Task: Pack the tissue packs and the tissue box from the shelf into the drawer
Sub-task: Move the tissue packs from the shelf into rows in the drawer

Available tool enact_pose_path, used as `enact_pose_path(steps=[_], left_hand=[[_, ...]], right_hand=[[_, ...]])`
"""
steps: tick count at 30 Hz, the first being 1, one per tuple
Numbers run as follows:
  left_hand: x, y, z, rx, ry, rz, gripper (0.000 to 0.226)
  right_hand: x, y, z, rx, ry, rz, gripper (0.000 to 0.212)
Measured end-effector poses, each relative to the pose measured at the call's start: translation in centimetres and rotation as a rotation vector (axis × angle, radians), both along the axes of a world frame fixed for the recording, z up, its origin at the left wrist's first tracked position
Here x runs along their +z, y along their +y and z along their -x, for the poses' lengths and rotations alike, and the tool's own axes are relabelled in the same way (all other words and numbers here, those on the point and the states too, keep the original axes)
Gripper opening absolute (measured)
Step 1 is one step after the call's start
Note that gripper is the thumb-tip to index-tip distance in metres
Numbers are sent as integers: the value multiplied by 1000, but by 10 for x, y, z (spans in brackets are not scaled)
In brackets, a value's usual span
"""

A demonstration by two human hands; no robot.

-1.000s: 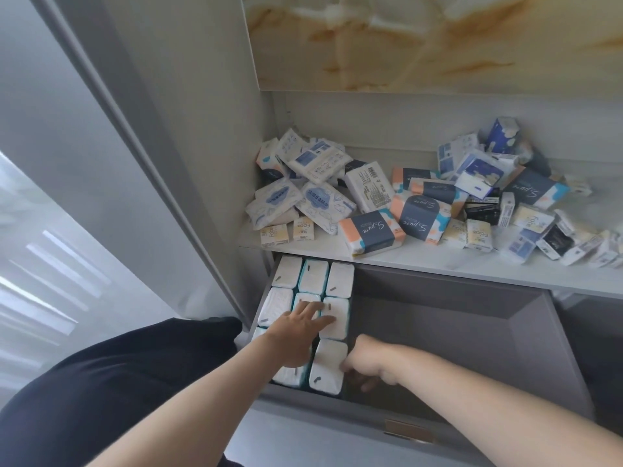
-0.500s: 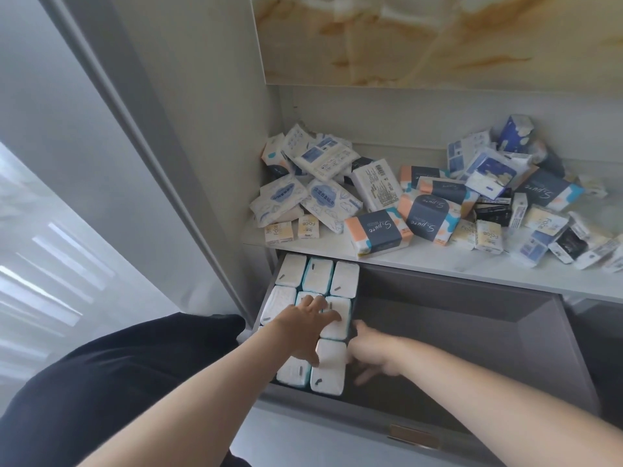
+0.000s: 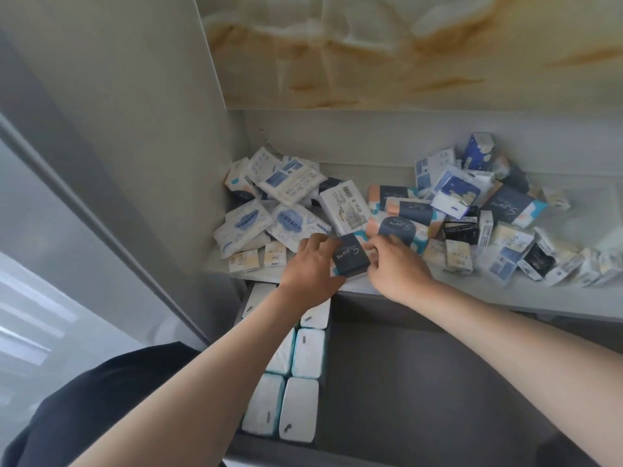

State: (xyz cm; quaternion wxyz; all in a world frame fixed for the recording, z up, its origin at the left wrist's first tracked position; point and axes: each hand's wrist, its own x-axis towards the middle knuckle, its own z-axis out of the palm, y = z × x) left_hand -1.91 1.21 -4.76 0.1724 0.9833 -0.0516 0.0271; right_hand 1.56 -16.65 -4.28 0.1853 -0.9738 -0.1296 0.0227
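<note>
On shelf (image 3: 472, 289), navy tissue pack (image 3: 350, 259) between left hand (image 3: 310, 268), right hand (image 3: 399, 267)

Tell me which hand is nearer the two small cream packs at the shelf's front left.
Left. The left hand grips the dark pack just right of the cream packs; the right hand holds that pack's far side, farther right.

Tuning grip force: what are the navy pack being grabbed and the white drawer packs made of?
Navy pack: likely soft printed plastic film, fairly matte; edges rounded, not boxy. White packs: likely plastic film wrap, faint sheen; pillowy corners.
</note>
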Motion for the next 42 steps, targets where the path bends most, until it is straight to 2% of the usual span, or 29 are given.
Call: enact_pose_path(steps=[3, 6, 9, 11, 13, 15, 18, 20, 22, 25, 27, 30, 31, 33, 37, 40, 42], left_hand=[[-8, -1, -13, 24, 120, -51, 100], [-13, 4, -23, 22, 137, -52, 105], [-9, 16, -30, 6, 155, 2, 92], [-3, 24, -31, -10, 218, 124, 73], [6, 26, -28, 13, 327, 361, 48], [13, 26, -22, 31, 413, 505, 34], [20, 25, -10, -5, 507, 574, 28], [26, 18, -1, -73, 557, 491, 33], [29, 6, 8, -112, 475, 350, 44], [26, -13, 15, -53, 252, 281, 52], [25, -16, 13, 38, 184, 344, 41], [25, -13, 10, 115, 197, 465, 39], [24, -11, 10, 116, 223, 506, 44], [21, -11, 11, 123, 254, 553, 48], [19, -16, 17, 164, 255, 540, 39], [14, -18, 26, 165, 300, 571, 42], [9, -18, 33, 105, 352, 519, 51]], right_hand=[[-13, -2, -14, 28, 156, -56, 55], [-18, 1, -18, 54, 250, -198, 65], [-17, 0, -18, 68, 285, -189, 80], [-16, -4, -15, 112, 299, -140, 83], [-12, -10, -14, 124, 258, -142, 76], [-5, -18, -13, 138, 223, -167, 66], [4, -31, -8, 161, 333, -319, 54], [5, -36, -1, 176, 369, -392, 49], [6, -34, 5, 185, 334, -412, 51], [16, -30, 4, 189, 286, -453, 65], [24, -33, -4, 181, 180, -358, 72], [28, -51, -19, 56, -153, 83, 76], [26, -56, -21, 15, -202, 225, 77], [17, -61, -23, -14, -206, 376, 79], [5, -52, -21, -58, -240, 410, 61], [4, -49, -18, -76, -262, 363, 51], [5, -51, -15, -16, -244, 312, 49]])
